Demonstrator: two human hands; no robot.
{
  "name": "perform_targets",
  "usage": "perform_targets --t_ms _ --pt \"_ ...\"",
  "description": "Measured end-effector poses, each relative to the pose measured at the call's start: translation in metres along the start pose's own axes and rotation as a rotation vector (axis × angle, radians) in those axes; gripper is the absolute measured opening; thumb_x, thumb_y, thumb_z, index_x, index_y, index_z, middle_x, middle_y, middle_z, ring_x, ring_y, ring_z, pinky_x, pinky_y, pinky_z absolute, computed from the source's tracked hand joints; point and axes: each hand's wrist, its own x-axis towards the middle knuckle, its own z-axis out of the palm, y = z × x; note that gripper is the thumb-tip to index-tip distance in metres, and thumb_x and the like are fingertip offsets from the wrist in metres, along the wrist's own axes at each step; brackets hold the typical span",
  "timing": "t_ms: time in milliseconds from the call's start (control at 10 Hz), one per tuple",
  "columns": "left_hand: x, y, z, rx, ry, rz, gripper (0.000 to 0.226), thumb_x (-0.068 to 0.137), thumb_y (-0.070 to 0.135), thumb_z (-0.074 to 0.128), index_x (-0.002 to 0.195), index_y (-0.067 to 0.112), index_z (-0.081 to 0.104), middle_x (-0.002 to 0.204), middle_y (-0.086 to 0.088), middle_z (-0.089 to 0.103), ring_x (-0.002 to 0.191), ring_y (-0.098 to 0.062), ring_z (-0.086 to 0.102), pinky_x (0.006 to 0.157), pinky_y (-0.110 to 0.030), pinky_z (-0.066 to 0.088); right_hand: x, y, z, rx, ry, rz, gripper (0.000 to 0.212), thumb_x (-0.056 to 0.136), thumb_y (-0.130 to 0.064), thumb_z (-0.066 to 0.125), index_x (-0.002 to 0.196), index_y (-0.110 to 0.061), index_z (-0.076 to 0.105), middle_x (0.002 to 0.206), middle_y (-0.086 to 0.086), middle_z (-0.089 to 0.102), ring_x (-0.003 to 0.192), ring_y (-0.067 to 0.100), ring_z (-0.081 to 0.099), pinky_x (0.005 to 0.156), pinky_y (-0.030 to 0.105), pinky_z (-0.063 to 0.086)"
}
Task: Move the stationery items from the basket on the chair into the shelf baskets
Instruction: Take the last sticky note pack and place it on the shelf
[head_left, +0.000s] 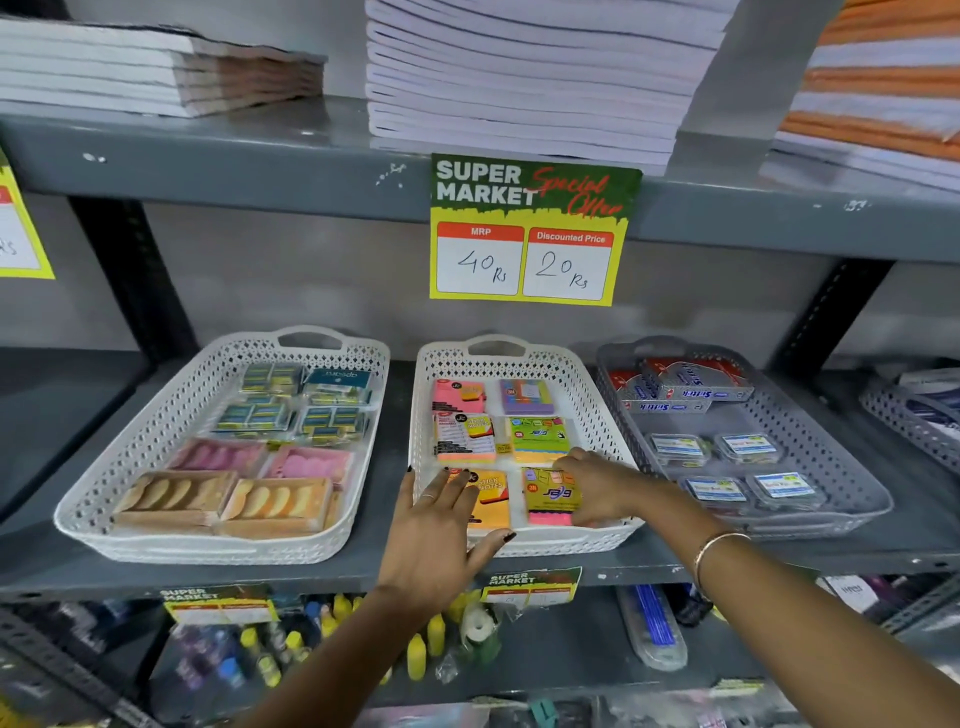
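Observation:
A white perforated shelf basket in the middle of the shelf holds several packs of sticky notes in two columns. My right hand reaches into its front right corner and grips a yellow-and-pink sticky note pack. My left hand lies spread on the basket's front left corner, fingers over an orange sticky note pack, thumb on the front rim. The basket on the chair is out of view.
A white basket of erasers and shaped note pads sits to the left. A grey basket with staple boxes and small clear tubs sits to the right. Notebook stacks fill the shelf above, with a price sign. Glue bottles crowd the shelf below.

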Motion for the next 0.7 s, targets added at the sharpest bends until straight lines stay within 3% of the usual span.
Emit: perform_targets --t_ms 100,700 --pt "-0.0002 -0.0008 0.0007 0.000 -0.001 -0.002 0.084 0.080 0.070 0.000 0.137 0.021 0.039 0.150 0.001 0.034 0.139 -0.016 0.023 0.115 -0.048 0.002 0.0002 -0.0007 0.0008 -0.013 0.006 -0.006 0.083 0.074 -0.029 0.068 0.143 -0.013 0.023 0.141 0.011 0.032 0.126 0.027 0.037 0.102 0.035 0.040" --pt "0.0001 -0.0001 -0.0040 -0.018 -0.004 0.008 0.096 0.073 0.071 -0.013 0.130 0.021 0.046 0.146 0.000 0.041 0.137 -0.017 0.029 0.114 -0.049 0.005 -0.0054 -0.0093 0.0017 0.009 -0.002 0.040 0.088 0.081 -0.026 0.069 0.146 -0.011 0.013 0.152 0.014 0.021 0.138 0.031 0.023 0.114 0.039 0.027"
